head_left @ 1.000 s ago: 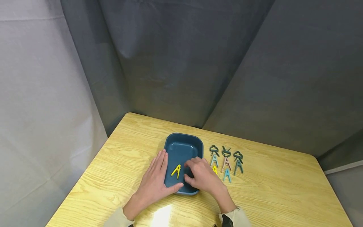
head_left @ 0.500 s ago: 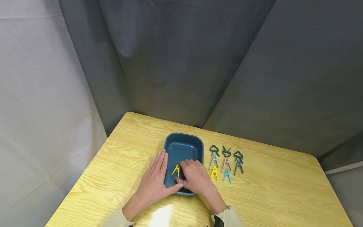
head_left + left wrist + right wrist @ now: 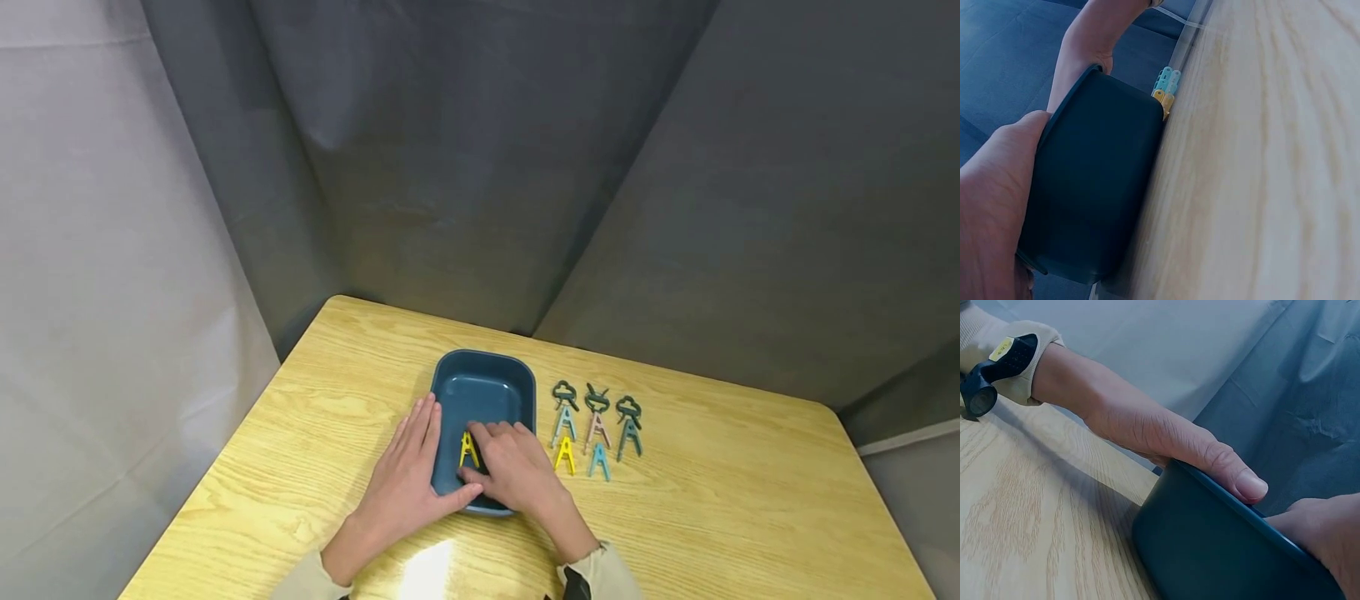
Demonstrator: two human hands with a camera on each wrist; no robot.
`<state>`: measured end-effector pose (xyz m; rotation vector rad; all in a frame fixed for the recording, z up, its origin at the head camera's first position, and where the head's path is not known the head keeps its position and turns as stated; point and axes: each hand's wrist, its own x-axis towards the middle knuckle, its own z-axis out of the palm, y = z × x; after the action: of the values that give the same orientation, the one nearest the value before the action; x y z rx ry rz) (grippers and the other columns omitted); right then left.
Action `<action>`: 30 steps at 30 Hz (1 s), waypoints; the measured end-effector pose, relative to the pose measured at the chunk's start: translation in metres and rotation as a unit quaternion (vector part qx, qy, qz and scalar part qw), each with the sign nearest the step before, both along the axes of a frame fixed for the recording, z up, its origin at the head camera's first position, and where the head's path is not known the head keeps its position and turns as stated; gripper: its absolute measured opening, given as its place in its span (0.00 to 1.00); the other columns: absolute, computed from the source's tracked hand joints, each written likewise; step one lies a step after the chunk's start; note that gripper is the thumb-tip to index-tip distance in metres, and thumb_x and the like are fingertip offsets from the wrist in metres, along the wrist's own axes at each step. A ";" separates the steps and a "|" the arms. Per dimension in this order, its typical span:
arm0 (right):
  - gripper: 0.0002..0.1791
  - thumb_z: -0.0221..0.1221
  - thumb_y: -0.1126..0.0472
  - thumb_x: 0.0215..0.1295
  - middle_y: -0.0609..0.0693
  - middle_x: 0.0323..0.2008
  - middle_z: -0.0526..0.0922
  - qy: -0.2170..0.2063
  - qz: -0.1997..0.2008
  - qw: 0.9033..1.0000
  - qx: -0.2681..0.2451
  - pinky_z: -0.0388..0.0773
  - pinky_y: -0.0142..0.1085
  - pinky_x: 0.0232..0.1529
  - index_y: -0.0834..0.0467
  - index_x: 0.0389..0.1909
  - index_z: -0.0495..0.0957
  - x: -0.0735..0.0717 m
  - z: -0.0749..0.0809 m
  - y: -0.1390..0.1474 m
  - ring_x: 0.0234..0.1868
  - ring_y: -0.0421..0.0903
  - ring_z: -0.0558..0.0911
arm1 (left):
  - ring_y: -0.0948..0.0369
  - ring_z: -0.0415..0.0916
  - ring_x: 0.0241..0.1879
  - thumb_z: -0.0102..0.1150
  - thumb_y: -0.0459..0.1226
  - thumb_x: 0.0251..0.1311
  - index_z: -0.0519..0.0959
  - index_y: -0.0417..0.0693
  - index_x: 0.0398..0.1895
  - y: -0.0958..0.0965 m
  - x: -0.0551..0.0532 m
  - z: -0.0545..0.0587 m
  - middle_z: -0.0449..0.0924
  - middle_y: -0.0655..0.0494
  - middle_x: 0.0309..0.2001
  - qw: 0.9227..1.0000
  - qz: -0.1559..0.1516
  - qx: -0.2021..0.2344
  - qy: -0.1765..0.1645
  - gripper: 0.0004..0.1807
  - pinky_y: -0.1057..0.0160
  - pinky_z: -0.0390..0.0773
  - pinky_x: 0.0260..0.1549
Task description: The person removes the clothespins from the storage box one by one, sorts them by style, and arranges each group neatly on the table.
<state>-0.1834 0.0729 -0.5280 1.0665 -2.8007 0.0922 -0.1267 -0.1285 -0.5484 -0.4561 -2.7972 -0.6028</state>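
A dark blue rectangular tub (image 3: 483, 367) stands on the table, with a yellow clothespin (image 3: 468, 450) lying on its floor. My right hand (image 3: 517, 467) reaches into the tub from the right; its curled index finger and thumb hold the clothespin at its two ends. My left hand (image 3: 405, 475) rests on the tub's left rim with straight fingers, its thumb laid over the near rim. In the left wrist view, the left hand (image 3: 997, 187) lies along the tub's wall (image 3: 1097, 175). The tub hides the clothespin in both wrist views.
Right of the tub, several clothespins lie in rows: a yellow one (image 3: 565, 456), a blue one (image 3: 599, 461), a pink one (image 3: 597, 429) and others, with dark green clips (image 3: 597, 400) behind. Grey curtains (image 3: 450, 167) hang beyond the table (image 3: 735, 500).
My right hand has moved left within the tub, onto the yellow clothespin. The clothespin has turned slightly and shifted. My left hand has stayed on the tub.
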 end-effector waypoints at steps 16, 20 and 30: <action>0.33 0.67 0.36 0.65 0.48 0.40 0.88 0.003 -0.005 0.999 0.039 0.78 0.40 0.39 0.52 0.63 0.81 0.001 0.001 -0.002 0.39 0.48 0.85 | 0.50 0.38 0.84 0.47 0.80 0.58 0.46 0.39 0.84 -0.001 0.000 0.002 0.39 0.45 0.85 1.000 -0.003 0.003 -0.012 0.68 0.47 0.53 0.79; 0.33 0.67 0.37 0.64 0.48 0.39 0.88 0.004 -0.006 0.999 0.035 0.79 0.41 0.39 0.54 0.62 0.81 0.001 0.000 -0.002 0.39 0.48 0.85 | 0.50 0.40 0.84 0.48 0.79 0.58 0.47 0.37 0.84 -0.001 0.000 0.002 0.40 0.44 0.85 1.000 -0.004 0.003 -0.004 0.68 0.46 0.54 0.79; 0.31 0.67 0.37 0.64 0.48 0.38 0.88 -0.005 -0.011 0.999 0.036 0.78 0.41 0.39 0.56 0.57 0.82 0.001 0.001 -0.002 0.38 0.48 0.85 | 0.49 0.41 0.84 0.49 0.79 0.58 0.46 0.38 0.84 -0.001 0.000 0.001 0.40 0.44 0.85 1.000 -0.006 0.003 0.000 0.68 0.46 0.54 0.79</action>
<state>-0.1828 0.0706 -0.5271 1.0542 -2.8428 -0.0058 -0.1265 -0.1296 -0.5473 -0.4724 -2.7933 -0.6129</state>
